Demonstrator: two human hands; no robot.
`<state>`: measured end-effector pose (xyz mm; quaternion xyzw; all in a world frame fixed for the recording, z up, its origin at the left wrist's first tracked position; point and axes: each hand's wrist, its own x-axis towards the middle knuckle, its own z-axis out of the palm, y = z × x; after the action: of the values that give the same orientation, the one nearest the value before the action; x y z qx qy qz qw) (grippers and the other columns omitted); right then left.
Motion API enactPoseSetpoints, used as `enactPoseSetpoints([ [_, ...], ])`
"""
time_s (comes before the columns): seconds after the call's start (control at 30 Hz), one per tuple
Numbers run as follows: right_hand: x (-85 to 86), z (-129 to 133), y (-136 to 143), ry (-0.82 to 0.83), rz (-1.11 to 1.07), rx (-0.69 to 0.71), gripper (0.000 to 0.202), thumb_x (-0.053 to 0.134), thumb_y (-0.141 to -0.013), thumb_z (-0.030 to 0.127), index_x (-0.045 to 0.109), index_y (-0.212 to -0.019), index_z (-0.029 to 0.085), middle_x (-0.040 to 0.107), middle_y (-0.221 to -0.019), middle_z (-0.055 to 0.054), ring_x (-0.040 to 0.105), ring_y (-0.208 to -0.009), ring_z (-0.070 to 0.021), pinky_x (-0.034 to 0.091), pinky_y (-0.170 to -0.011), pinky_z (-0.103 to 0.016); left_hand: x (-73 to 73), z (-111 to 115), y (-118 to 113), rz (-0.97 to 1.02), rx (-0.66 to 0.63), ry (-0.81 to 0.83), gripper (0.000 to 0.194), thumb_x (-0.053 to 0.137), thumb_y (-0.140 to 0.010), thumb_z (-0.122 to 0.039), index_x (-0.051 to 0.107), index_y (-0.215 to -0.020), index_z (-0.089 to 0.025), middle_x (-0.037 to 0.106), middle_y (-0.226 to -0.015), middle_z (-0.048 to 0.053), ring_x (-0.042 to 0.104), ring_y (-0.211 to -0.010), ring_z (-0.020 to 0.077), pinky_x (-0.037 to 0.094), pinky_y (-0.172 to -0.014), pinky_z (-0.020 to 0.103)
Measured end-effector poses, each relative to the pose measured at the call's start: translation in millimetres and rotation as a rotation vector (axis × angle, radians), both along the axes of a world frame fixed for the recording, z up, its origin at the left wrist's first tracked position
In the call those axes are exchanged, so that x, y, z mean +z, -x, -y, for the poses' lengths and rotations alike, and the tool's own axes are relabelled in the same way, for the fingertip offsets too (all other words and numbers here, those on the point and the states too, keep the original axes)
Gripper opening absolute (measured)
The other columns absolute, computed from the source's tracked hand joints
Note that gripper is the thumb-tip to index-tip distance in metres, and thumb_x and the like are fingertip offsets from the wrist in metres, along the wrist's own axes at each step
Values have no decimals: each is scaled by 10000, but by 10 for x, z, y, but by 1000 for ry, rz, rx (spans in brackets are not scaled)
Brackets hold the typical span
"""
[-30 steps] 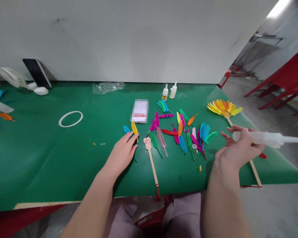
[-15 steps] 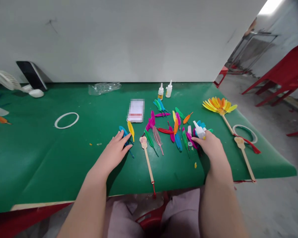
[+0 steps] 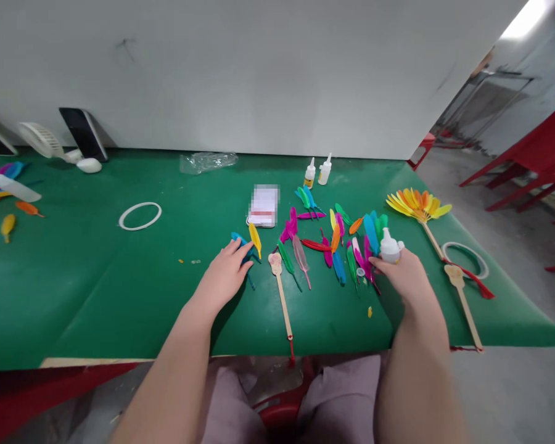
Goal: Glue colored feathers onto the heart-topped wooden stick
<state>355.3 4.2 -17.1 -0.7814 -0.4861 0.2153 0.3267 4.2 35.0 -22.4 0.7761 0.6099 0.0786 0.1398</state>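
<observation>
My left hand (image 3: 226,269) lies on the green tabletop with its fingers stretched out and apart, over a blue feather (image 3: 251,280) that it partly covers. A yellow feather (image 3: 255,240) is right beside its fingertips. My right hand (image 3: 407,276) grips a small white glue bottle (image 3: 389,248), nozzle up, close to the table. Just left of that hand are magenta feathers (image 3: 369,262), a blue feather (image 3: 370,234) and a small round clear cap (image 3: 361,272). Between my hands rests a wooden fan handle (image 3: 283,302) with a rounded head and a red cord.
Loose coloured feathers (image 3: 300,253) spread across the middle. Behind them stand two glue bottles (image 3: 309,174) and a phone (image 3: 263,206). A yellow-orange feather fan (image 3: 419,206), another handle (image 3: 465,308) and a white ring (image 3: 478,258) lie right; a second ring (image 3: 140,216) lies left.
The view has turned a little left. My right hand has moved slightly right with the glue bottle, which now stands more upright. My left hand stays by the blue feather.
</observation>
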Motion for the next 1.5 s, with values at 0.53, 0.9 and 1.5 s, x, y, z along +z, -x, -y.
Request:
enactPoseSetpoints([
  [0.53,74,-1,54,-82,-337,-132,270,702,-520,275,502,-677,184,549,-596,34,591,-529,-150,469,-523,-271,45,12,-17,135,99,-46,439,440,-877,-309,445,-1288,-154,390,-1381,146,317,-1304,244,294,-1061,419],
  [0.9,-26,-25,-4,-108,-387,-193,229,659,-505,209,547,-702,179,617,-641,1,617,-574,-183,504,-483,-289,48,16,-23,127,81,-40,437,433,-877,-308,446,-1284,-150,388,-1381,148,319,-1303,244,293,-1059,418],
  [1.5,261,29,595,-169,-673,60,340,768,-531,258,493,-720,197,557,-611,44,648,-639,-173,529,-497,-237,185,88,-163,406,153,-192,352,474,-849,-281,547,-1171,-158,450,-1330,117,380,-1254,238,295,-1059,419],
])
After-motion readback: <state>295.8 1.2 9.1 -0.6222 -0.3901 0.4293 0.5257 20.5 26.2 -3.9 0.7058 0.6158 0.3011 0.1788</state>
